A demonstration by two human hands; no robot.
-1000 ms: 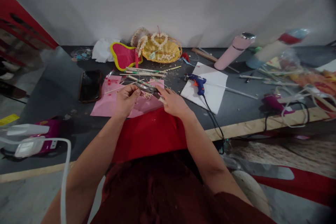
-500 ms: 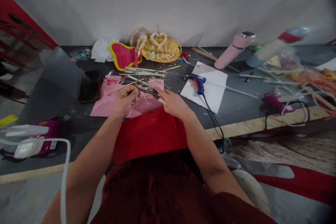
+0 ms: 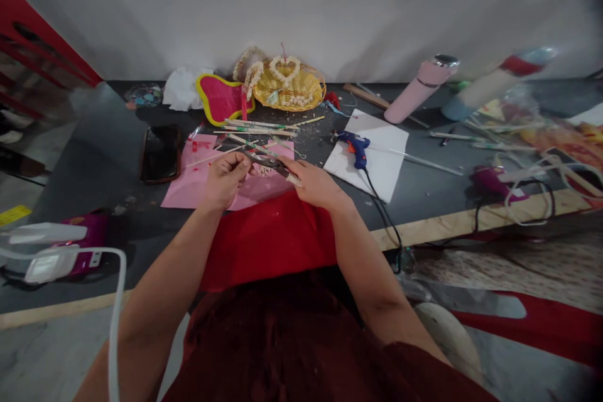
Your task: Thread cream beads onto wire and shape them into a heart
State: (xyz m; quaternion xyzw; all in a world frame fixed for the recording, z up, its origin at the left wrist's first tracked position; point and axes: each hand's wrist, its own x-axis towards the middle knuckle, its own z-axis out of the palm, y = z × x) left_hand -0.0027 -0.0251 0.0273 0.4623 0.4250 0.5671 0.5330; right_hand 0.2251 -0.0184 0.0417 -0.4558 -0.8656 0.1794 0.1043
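My left hand (image 3: 225, 181) is closed in a pinch over pink paper (image 3: 188, 185); what its fingertips hold is too small to make out. A thin pale stick (image 3: 200, 161) runs close behind those fingers. My right hand (image 3: 313, 183) grips dark metal pliers (image 3: 271, 162), whose jaws point left towards my left fingertips. Small pale beads or cut pieces (image 3: 264, 171) lie on the paper below the pliers. Just beyond, several thin sticks with green and white wrapping (image 3: 261, 130) are spread on the table. Red cloth (image 3: 271, 242) covers the near edge before me.
A phone (image 3: 161, 154) lies left. Behind stand a yellow wicker basket (image 3: 311, 83) with heart-shaped bead work and a pink, yellow-edged piece (image 3: 221, 99). Rightward, a blue glue gun (image 3: 354, 146) rests on a white sheet (image 3: 391, 179), its cord over the edge, near a pink flask (image 3: 414, 97).
The pliers in my right hand have tilted slightly, and that hand has shifted a little to the right. My left hand stays nearly in place, still pinched.
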